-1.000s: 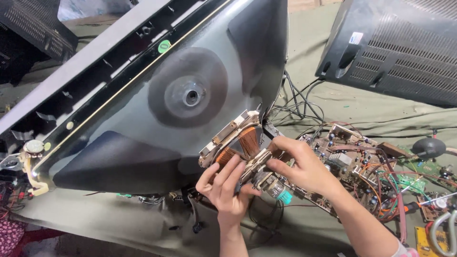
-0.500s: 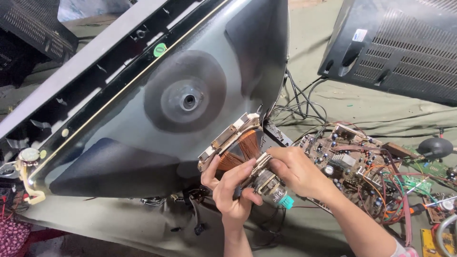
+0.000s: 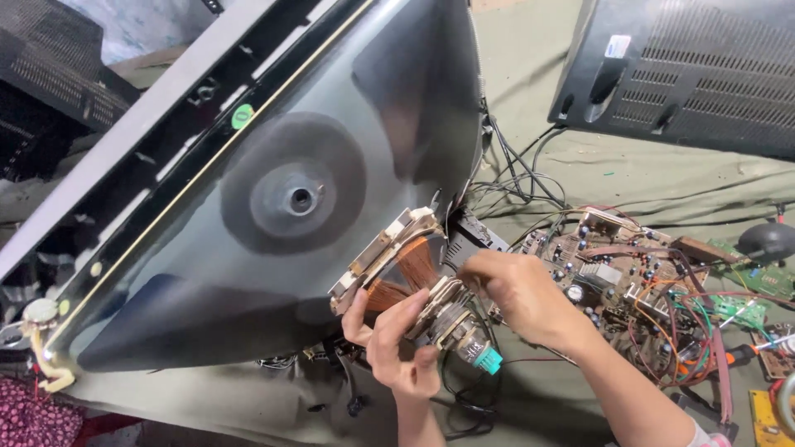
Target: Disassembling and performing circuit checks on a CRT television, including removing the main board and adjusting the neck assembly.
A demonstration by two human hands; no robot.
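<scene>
While your left hand [image 3: 396, 348] clamps the copper deflection yoke [image 3: 399, 263] on the picture tube [image 3: 248, 248] neck, your right hand [image 3: 512, 291] pinches its rear collar; twisting hard could crack the glass neck [image 3: 464, 338].

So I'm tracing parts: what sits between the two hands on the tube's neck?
In the head view, the ring assembly sits between left hand and right hand.
</scene>
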